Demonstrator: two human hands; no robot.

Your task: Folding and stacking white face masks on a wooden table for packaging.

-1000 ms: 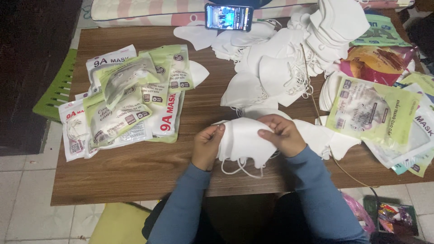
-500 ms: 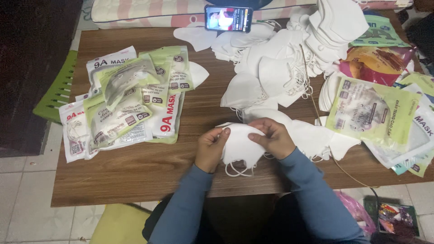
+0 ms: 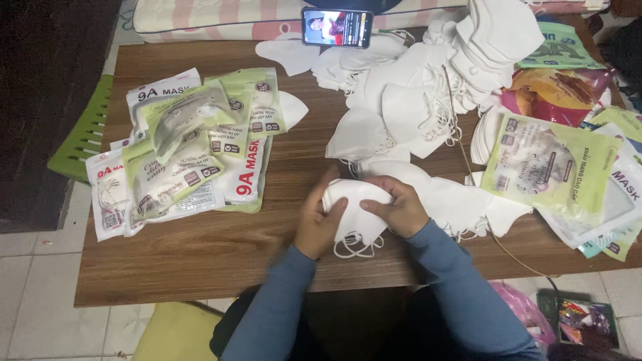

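Both my hands hold a small stack of folded white face masks (image 3: 354,220) just above the wooden table (image 3: 200,261), near its front edge. My left hand (image 3: 319,220) grips the stack's left side, and my right hand (image 3: 398,206) covers its top right. White ear loops hang below the stack. More loose white masks (image 3: 461,200) lie flat just to the right of my right hand.
A pile of sealed mask packets (image 3: 180,154) lies at the left. A big heap of loose white masks (image 3: 414,93) fills the back. A phone (image 3: 336,27) with a lit screen stands at the far edge. More packets (image 3: 555,167) lie at the right.
My hands have closed in on the mask stack and pressed it more compact; it has shifted slightly toward me and left.
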